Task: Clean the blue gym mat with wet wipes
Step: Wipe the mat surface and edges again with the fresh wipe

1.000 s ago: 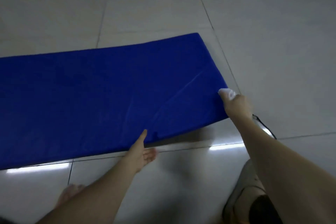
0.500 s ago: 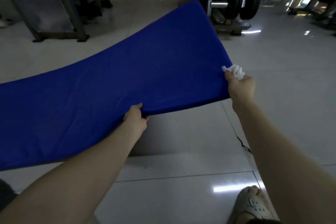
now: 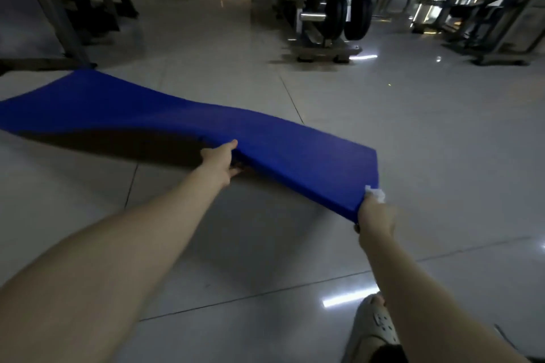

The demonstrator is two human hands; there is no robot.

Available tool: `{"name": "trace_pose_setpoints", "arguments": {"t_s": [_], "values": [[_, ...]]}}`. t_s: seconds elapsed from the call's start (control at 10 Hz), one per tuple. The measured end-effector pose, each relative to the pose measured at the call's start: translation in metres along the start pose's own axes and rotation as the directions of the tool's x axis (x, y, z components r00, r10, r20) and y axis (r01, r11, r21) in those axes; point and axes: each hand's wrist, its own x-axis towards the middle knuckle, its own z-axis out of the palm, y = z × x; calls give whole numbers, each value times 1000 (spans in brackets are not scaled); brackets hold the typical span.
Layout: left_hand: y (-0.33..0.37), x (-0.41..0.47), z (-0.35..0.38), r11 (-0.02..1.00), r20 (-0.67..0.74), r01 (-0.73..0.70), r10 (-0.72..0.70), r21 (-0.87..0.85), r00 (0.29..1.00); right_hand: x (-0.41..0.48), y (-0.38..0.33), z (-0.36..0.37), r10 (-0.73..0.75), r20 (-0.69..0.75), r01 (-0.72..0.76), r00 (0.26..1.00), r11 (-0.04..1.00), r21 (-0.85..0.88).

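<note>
A sandalled foot (image 3: 374,326) stands on the tiled floor (image 3: 427,132). The right hand (image 3: 376,219) grips the near corner of the blue gym mat (image 3: 265,138), its fingers also pinching a wet wipe (image 3: 376,194). The left hand (image 3: 219,160) curls round the mat's long edge, held raised. Weight plates (image 3: 348,19) stand beyond.

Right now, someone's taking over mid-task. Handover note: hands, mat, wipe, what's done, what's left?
Left hand: grips the near long edge of the blue padded gym mat, thumb on top.
Right hand: grips the mat's near corner, with a crumpled white wet wipe held against it.
Mat: right end lifted off the tiled floor, left end low.
Done: cannot tell what is wiped.
Left: probably lay it down and wipe.
</note>
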Motion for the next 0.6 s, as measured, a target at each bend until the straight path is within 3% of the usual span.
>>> {"name": "trace_pose_setpoints", "arguments": {"t_s": [0.1, 0.2, 0.3, 0.4, 0.6], "values": [[-55, -21, -6, 968, 83, 216, -228, 125, 970, -25, 45, 16, 219, 107, -228, 970, 970, 85], [-109, -37, -19, 937, 47, 328, -335, 120, 941, -33, 60, -5, 249, 136, -254, 959, 967, 22], [-127, -52, -6, 912, 132, 390, -405, 125, 905, -15, 41, -44, 124, 45, -125, 991, 992, 2], [-129, -72, 48, 902, 236, 383, -423, 197, 875, -13, 9, -100, 73, -110, -86, 991, 989, -119], [-135, -105, 127, 864, 419, 362, -491, 351, 764, -17, 1, -171, -9, -443, -33, 897, 996, -86]]}}
